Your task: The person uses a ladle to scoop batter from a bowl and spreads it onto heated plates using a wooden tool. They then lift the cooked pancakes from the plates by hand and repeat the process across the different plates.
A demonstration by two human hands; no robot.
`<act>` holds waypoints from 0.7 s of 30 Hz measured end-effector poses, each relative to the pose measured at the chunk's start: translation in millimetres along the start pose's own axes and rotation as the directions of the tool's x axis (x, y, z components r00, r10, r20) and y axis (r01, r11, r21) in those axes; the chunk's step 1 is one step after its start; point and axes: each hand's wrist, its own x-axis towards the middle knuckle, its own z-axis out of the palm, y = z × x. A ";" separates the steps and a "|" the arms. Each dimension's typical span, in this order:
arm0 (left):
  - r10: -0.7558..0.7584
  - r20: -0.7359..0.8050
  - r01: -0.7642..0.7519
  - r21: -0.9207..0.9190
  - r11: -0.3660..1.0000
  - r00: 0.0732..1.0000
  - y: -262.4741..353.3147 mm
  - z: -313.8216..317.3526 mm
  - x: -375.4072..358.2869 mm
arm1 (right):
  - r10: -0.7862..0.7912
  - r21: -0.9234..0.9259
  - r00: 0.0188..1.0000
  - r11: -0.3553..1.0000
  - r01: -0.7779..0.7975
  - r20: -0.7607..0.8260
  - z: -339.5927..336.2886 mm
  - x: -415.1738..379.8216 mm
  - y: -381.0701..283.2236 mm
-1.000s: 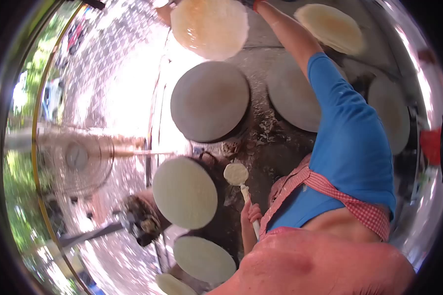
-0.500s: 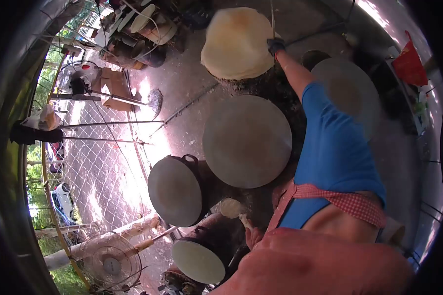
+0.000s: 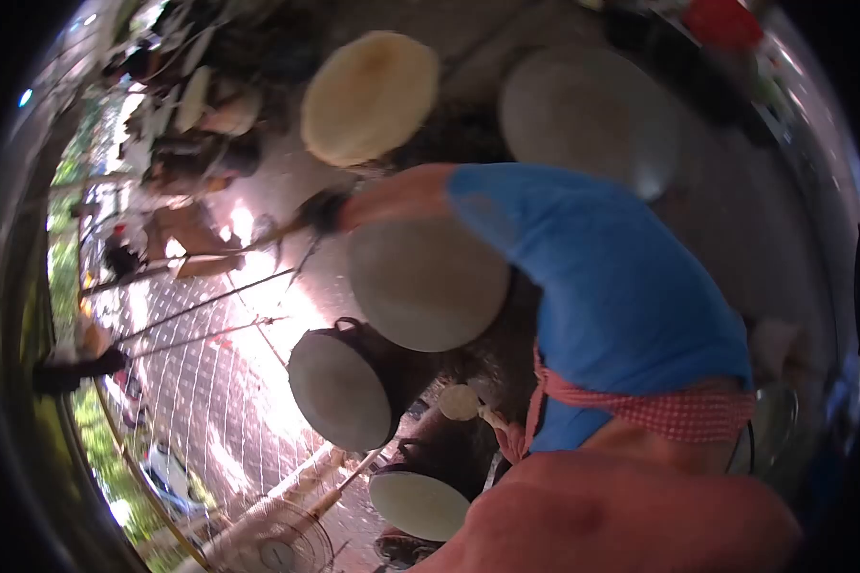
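My right hand (image 3: 323,212), in a dark glove, is closed on a long thin stick (image 3: 282,230) that points left; motion blurs it. My right forearm crosses over the upper edge of a large round grey griddle (image 3: 428,286). Beyond it, a pale round sheet like flatbread (image 3: 371,95), browned at its centre, lies on a round support. Low in the view, my left hand (image 3: 512,440) grips the handle of a ladle (image 3: 460,402) with a round tan head. Beside the ladle stand a grey round-topped pot (image 3: 339,392) with a loop handle and a pale-topped vessel (image 3: 419,506).
Another large grey disc (image 3: 583,119) stands at the upper right, near a red object (image 3: 723,23). A wire-mesh fence (image 3: 196,372) runs along the left, with a fan (image 3: 277,552) at the bottom. A cardboard box (image 3: 186,237) and piled containers (image 3: 222,105) are at upper left.
My right hand has swung from the flatbread-like sheet's right edge down and left, bringing the stick across. The view has shifted and turned. My left hand keeps the ladle near the pots.
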 end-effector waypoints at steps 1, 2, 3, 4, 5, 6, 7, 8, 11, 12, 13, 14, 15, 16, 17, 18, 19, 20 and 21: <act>-0.022 -0.010 0.022 0.011 1.000 1.000 -3.3 -2.8 -3.5 | 0.029 0.147 0.973 0.987 -0.063 0.227 47.8 -25.7 -25.2; -0.041 -0.008 0.041 0.013 0.999 0.999 -7.0 -6.1 -4.8 | -0.036 0.070 0.972 0.997 0.020 0.232 92.4 -41.8 -61.0; -0.057 -0.010 0.057 0.002 0.998 0.998 -9.9 -10.4 -9.7 | -0.093 -0.014 0.951 0.995 0.101 0.297 135.7 -49.0 -71.2; -0.053 -0.021 0.052 -0.017 0.998 0.998 -13.8 -14.1 -16.0 | -0.134 -0.119 0.906 0.973 0.196 0.402 182.2 -44.6 -78.0; -0.025 -0.026 0.024 -0.052 0.998 0.999 -20.2 -18.9 -26.6 | -0.167 -0.169 0.829 0.939 0.298 0.534 229.6 -47.4 -74.3; 0.012 -0.022 -0.014 -0.089 0.996 1.000 -27.8 -25.2 -35.5 | -0.191 -0.170 0.738 0.908 0.384 0.647 279.9 -49.6 -76.1; 0.069 -0.014 -0.071 -0.146 0.987 0.997 -42.3 -35.4 -49.0 | -0.190 -0.144 0.641 0.891 0.431 0.744 325.4 -58.0 -74.9; 0.141 -0.003 -0.139 -0.207 0.968 0.990 -58.1 -47.3 -63.3 | -0.189 -0.113 0.546 0.875 0.471 0.816 369.4 -58.8 -74.6; 0.364 0.017 -0.336 -0.346 0.876 0.931 -121.4 -87.3 -100.3 | -0.128 -0.111 0.366 0.818 0.565 0.922 479.5 -69.5 -62.9; 0.444 0.009 -0.405 -0.393 0.825 0.896 -149.8 -103.5 -108.6 | -0.097 -0.122 0.319 0.790 0.600 0.943 511.7 -69.9 -53.7; 0.547 -0.007 -0.490 -0.454 0.744 0.837 -176.0 -113.8 -112.1 | -0.070 -0.114 0.258 0.766 0.632 0.963 545.9 -80.3 -39.5; 0.634 -0.037 -0.558 -0.515 0.650 0.772 -201.0 -126.7 -110.9 | -0.027 -0.106 0.187 0.742 0.661 0.982 572.0 -99.1 -20.5; 0.719 -0.070 -0.613 -0.584 0.532 0.691 -229.9 -138.0 -103.3 | 0.040 -0.108 0.114 0.726 0.679 0.993 591.7 -124.4 13.6; 0.776 -0.100 -0.640 -0.636 0.431 0.622 -251.9 -147.9 -99.4 | 0.151 -0.164 0.080 0.710 0.685 0.985 588.4 -146.4 57.8; 0.845 -0.059 -0.631 -0.692 0.349 0.532 -274.4 -164.8 -90.4 | 0.260 -0.214 0.043 0.680 0.701 0.965 587.5 -168.3 93.6; 0.897 -0.084 -0.655 -0.714 0.249 0.433 -299.2 -173.0 -82.0 | 0.370 -0.288 0.042 0.641 0.711 0.928 580.9 -184.2 119.8; 0.943 -0.018 -0.593 -0.782 0.193 0.332 -323.2 -183.4 -74.2 | 0.488 -0.388 0.068 0.591 0.707 0.870 567.7 -198.2 138.5; 0.974 -0.090 -0.654 -0.753 0.071 0.210 -343.0 -181.6 -60.4 | 0.612 -0.474 0.087 0.506 0.720 0.786 556.3 -212.3 145.9; 0.977 -0.181 -0.669 -0.741 -0.059 0.115 -359.5 -188.7 -50.3 | 0.396 -0.278 0.030 0.587 0.761 0.918 542.5 -226.7 158.9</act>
